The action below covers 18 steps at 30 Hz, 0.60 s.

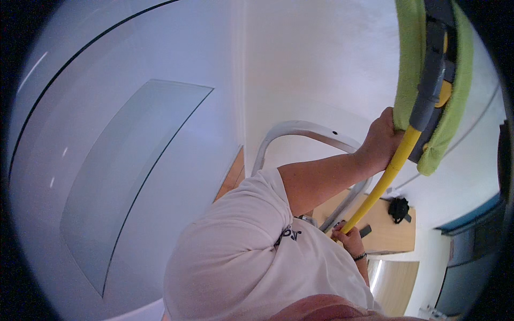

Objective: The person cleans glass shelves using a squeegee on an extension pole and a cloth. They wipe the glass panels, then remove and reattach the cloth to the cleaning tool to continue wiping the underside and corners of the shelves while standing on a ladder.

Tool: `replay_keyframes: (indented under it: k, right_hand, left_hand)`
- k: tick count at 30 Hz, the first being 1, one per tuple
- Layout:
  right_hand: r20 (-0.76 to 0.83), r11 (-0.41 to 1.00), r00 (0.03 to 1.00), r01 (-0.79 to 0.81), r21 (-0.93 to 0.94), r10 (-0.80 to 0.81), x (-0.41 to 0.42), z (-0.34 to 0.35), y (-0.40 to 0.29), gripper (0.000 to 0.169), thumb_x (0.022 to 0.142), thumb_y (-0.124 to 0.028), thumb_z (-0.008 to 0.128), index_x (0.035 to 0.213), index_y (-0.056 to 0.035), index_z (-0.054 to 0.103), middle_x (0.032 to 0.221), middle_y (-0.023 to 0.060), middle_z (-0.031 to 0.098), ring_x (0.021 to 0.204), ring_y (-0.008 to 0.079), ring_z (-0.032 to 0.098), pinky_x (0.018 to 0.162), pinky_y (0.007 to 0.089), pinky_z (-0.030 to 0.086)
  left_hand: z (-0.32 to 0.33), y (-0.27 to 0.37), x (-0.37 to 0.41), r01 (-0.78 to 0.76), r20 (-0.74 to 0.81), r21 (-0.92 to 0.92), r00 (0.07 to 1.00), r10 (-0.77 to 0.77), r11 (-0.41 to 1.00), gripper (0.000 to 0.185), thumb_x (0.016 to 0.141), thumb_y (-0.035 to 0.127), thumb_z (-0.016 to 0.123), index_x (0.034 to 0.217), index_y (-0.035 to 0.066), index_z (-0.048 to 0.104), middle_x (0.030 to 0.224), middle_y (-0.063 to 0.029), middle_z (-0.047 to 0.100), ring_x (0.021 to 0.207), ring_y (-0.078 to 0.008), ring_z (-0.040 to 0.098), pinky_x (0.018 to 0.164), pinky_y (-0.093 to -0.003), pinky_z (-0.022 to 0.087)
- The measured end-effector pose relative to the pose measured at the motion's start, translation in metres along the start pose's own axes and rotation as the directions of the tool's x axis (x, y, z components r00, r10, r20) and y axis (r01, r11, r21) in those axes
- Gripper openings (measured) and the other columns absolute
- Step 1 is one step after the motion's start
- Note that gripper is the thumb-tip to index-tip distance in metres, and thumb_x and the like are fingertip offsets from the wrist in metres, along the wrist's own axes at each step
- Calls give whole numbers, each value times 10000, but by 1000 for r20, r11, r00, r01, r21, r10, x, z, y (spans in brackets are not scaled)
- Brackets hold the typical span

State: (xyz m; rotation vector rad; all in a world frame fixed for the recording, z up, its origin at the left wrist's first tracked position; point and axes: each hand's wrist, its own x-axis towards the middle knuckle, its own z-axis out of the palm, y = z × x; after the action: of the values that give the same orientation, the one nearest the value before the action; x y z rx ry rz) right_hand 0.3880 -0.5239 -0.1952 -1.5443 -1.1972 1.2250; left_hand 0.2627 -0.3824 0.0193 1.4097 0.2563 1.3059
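A flat mop with a yellow pole (pixel 377 188), a grey joint (pixel 427 94) and green fabric pads (pixel 409 60) slants across the right side, its head raised at the upper right. My left hand (pixel 379 140) is closed at the lower end of the mop head, against the green pad. Its fingers are partly hidden behind the pole and the pad. Lower down, my right hand (pixel 349 237), with a dark bracelet at the wrist, grips the yellow pole near my chest. The pole's far end is hidden by my white shirt (pixel 233 240).
A bent grey metal tube rail (pixel 297 127) stands beyond my left forearm. Behind it is a light wooden table (pixel 385 236) bearing a black object (pixel 398 209). A smooth white panel with an inset pane (pixel 132 160) fills the left, next to a white wall (pixel 305 60).
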Motion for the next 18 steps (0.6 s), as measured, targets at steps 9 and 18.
replay_keyframes:
  k: [9, 18]
  right_hand:
    - [-409, 931, 898, 4, -364, -164, -26, -54, -2, 91, 685, -46, 577, 670, -20, 492, 547, 18, 469, 483, 102, 434, 429, 235, 338]
    - [-248, 468, 727, 113, -876, -640, -20, -60, -65, 187, 591, 5, 585, 758, -18, 505, 661, 119, 490, 598, 270, 475, 547, 347, 392]
  left_hand:
    - [-51, -20, -12, 162, 60, -40, 985, -160, 986, 312, 771, 156, 523, 1022, 26, 390, 857, -65, 506, 787, -144, 515, 680, -274, 436]
    - [-104, -28, -93, 696, 307, -176, 711, -633, 696, 359, 807, 348, 438, 1052, 91, 392, 918, -77, 499, 836, -204, 523, 638, -286, 481]
